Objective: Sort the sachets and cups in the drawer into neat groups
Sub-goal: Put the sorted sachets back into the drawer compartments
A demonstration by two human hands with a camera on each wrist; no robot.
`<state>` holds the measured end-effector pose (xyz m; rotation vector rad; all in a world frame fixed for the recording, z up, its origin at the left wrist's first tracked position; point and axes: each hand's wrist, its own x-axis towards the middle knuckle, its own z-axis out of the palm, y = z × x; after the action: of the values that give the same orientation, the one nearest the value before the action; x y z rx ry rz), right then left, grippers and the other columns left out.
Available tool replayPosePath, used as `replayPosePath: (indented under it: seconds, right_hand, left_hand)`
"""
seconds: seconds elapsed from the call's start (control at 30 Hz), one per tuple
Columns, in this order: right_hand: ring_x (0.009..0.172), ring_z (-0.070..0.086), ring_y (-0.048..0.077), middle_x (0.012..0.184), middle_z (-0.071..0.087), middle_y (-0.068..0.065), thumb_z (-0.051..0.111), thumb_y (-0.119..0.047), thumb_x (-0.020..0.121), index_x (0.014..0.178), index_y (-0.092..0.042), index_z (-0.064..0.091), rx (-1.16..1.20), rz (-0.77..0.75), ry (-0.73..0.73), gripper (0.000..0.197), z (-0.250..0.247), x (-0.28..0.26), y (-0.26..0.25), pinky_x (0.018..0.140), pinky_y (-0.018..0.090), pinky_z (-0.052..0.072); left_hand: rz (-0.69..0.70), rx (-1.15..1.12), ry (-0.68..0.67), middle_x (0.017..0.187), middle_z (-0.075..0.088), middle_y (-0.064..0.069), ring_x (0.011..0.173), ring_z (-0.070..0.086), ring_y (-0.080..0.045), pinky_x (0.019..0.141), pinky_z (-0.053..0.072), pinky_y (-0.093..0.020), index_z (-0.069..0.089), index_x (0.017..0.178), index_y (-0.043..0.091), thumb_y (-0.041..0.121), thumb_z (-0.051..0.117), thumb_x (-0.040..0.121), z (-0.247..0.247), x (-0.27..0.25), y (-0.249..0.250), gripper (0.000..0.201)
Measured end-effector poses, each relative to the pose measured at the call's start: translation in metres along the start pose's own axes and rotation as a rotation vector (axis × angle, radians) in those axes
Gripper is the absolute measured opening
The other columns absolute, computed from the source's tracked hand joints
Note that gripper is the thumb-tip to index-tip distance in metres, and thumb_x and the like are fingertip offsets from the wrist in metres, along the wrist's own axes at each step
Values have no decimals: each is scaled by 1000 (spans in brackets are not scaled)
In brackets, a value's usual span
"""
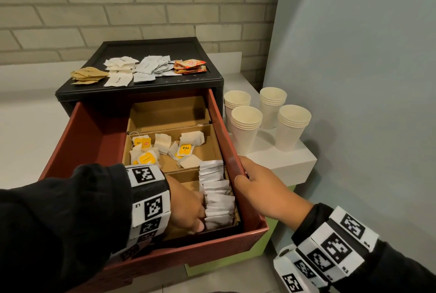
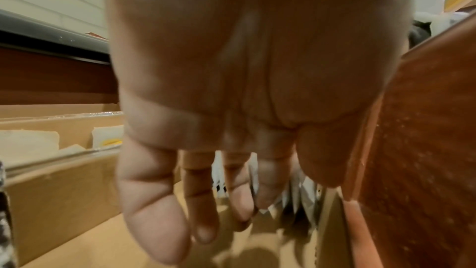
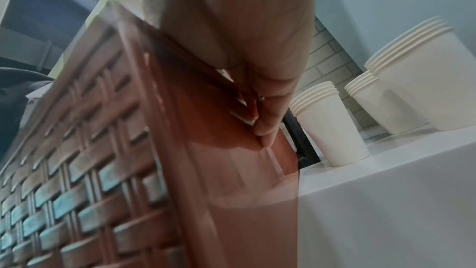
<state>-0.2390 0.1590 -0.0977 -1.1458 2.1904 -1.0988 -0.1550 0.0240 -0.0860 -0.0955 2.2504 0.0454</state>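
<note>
The red drawer [image 1: 227, 127] stands pulled out, with a cardboard divider box inside. A row of white sachets [image 1: 217, 196] stands on edge along the right of the near compartment. My left hand [image 1: 200, 213] reaches into that compartment, its straight fingers [image 2: 201, 201] against the sachets [image 2: 306, 193]. Loose tea bags [image 1: 165, 148] lie in the middle compartment; the far one looks bare. My right hand [image 1: 250, 181] grips the drawer's right wall [image 3: 231, 170], thumb over the rim, fingers [image 3: 268, 127] outside. Paper cup stacks [image 1: 266, 118] stand on the white ledge to the right.
On the black cabinet top [image 1: 203, 80] lie separate piles: brown sachets [image 1: 87, 75], white ones [image 1: 120, 68], pale grey ones [image 1: 151, 67] and orange packets [image 1: 190, 67]. A brick wall rises behind, a blue-grey wall [image 1: 354, 56] close on the right. The drawer's left half holds nothing visible.
</note>
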Motion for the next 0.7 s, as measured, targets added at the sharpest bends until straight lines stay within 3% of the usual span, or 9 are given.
replayPosePath:
  seconds: [0.07, 0.17, 0.27, 0.47, 0.57, 0.7]
  right_hand:
    - [65, 49, 5, 80, 58, -5, 38, -7, 91, 111, -28, 50, 2, 0, -2, 31, 0, -1, -1, 59, 16, 38]
    - [72, 51, 9, 87, 60, -1, 38, -7, 90, 112, -25, 50, 2, 3, 5, 30, 0, 0, -1, 65, 22, 40]
    - [70, 49, 4, 83, 56, -7, 38, -7, 91, 109, -27, 48, -1, 5, -2, 29, 0, -1, -2, 63, 19, 37]
    - [66, 48, 5, 79, 55, -8, 38, -7, 91, 105, -29, 47, -7, -5, 7, 27, 0, -2, -4, 61, 19, 36]
    - [58, 43, 2, 69, 49, -10, 38, -6, 91, 102, -26, 48, -1, -2, 6, 25, 0, -2, -4, 54, 14, 31]
    - [58, 44, -1, 69, 49, -14, 39, -7, 91, 102, -30, 46, -2, 5, 14, 27, 1, -1, -4, 53, 10, 31]
  left_hand:
    - [-40, 39, -55, 145, 30, -11, 132, 33, -28, 103, 30, -35, 37, 139, 6, 35, 30, 102, -3, -5, 0, 48]
    - [-39, 15, -59, 140, 39, -13, 127, 39, -28, 103, 33, -35, 45, 134, 3, 43, 35, 99, -6, -7, -4, 54]
    - [-61, 41, -24, 137, 44, -12, 125, 42, -28, 99, 34, -33, 46, 134, 4, 50, 38, 96, -8, -10, -2, 60]
    - [-129, 163, -24, 152, 23, -7, 137, 25, -33, 108, 26, -44, 28, 147, 25, 62, 34, 92, -8, -9, 10, 67]
    - [-178, 188, -25, 157, 10, -5, 141, 17, -34, 110, 23, -47, 19, 149, 26, 66, 33, 90, -5, -7, 9, 72]
    - [-156, 179, 11, 158, -11, -11, 145, -1, -34, 117, 10, -50, 0, 151, 26, 68, 32, 89, 4, 3, 5, 82]
